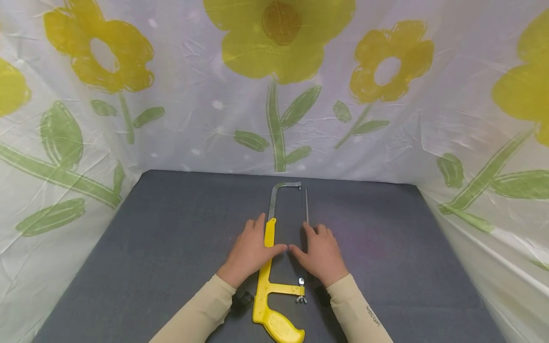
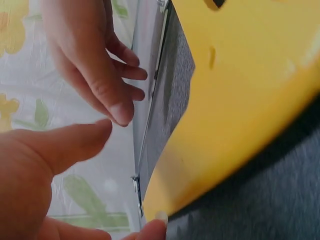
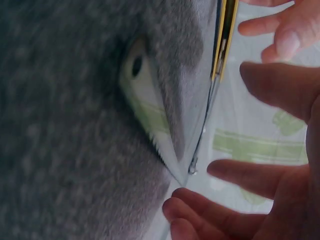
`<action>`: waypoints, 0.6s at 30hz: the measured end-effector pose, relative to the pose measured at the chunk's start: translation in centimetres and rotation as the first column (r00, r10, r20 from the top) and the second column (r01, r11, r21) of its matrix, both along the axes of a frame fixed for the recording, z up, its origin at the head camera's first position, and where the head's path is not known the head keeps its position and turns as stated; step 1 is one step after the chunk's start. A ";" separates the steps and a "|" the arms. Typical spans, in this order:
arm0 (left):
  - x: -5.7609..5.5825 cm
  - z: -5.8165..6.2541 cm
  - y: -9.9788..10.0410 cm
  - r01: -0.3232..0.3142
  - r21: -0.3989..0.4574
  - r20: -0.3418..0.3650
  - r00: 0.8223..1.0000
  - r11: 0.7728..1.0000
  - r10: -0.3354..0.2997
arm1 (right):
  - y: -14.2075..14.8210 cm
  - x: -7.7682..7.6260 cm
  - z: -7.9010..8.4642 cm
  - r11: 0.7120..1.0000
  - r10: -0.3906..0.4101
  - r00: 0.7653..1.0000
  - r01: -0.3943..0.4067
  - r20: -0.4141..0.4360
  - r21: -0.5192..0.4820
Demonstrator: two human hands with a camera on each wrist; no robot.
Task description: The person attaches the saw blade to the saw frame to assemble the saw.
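A yellow hacksaw frame (image 1: 262,282) lies on the dark grey table, its handle towards me and its silver front arm pointing away. My left hand (image 1: 253,247) is over the frame's middle, fingers extended and thumb reaching across it. In the left wrist view, a fingertip of that hand is right at the edge of the yellow frame (image 2: 225,115). To the right lies a separate thin saw blade (image 1: 307,206), with teeth and an end hole showing in the right wrist view. My right hand (image 1: 321,252) hovers by the blade with loosely extended fingers, hiding its nearer part. The thumbs nearly meet.
The dark grey tabletop (image 1: 180,228) spreads out on both sides of the saw. A pale curtain (image 1: 180,133) with yellow flowers hangs behind and along the sides. A wing nut (image 1: 301,299) sits on the frame's short crosspiece.
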State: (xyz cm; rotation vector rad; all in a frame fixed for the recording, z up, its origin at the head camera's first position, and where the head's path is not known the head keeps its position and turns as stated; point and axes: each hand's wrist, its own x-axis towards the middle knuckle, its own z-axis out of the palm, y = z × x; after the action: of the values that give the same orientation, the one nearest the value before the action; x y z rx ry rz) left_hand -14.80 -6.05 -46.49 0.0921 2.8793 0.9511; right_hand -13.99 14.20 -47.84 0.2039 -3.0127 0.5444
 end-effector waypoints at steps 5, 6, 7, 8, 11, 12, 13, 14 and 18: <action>0.0 -0.1 0.6 -0.038 0.002 0.019 0.999 0.999 0.038 | -0.3 -0.1 0.0 0.998 -0.060 0.998 0.061 0.028 -0.028; 0.0 -0.1 0.6 -0.040 -0.001 0.014 0.999 0.999 0.040 | -0.4 -0.1 0.0 0.997 -0.071 0.997 0.072 0.033 -0.032; 0.1 -0.1 0.7 -0.042 -0.004 0.011 0.999 0.999 0.042 | -0.4 -0.1 -0.1 0.996 -0.082 0.996 0.084 0.036 -0.031; 0.1 -0.2 0.8 -0.040 -0.006 0.004 0.999 0.999 0.040 | -0.4 -0.1 -0.1 0.995 -0.092 0.995 0.093 0.040 -0.033; 0.3 -0.4 0.8 -0.032 -0.008 -0.008 0.999 0.999 0.032 | -0.3 -0.2 -0.1 0.993 -0.115 0.992 0.116 0.045 -0.036; 0.3 -0.4 0.8 -0.028 -0.012 -0.010 1.000 1.000 0.027 | -0.2 -0.2 -0.1 0.992 -0.122 0.991 0.124 0.046 -0.036; 0.3 -0.5 0.8 -0.025 -0.009 -0.008 1.000 1.000 0.025 | -0.2 -0.3 -0.1 0.991 -0.128 0.991 0.130 0.046 -0.033; 0.3 -0.5 0.8 -0.023 -0.008 -0.008 1.000 1.000 0.023 | -0.1 -0.3 -0.1 0.990 -0.134 0.990 0.135 0.046 -0.033; 0.4 -0.7 0.7 -0.023 0.001 0.001 1.000 1.000 0.023 | 0.1 -0.4 -0.1 0.988 -0.154 0.987 0.155 0.043 -0.022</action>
State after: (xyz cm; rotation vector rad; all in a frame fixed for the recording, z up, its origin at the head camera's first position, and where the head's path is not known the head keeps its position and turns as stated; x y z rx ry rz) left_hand -14.41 -5.34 -47.19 0.0586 2.8849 0.9556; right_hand -14.44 14.32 -47.90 -0.0424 -3.0247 0.5786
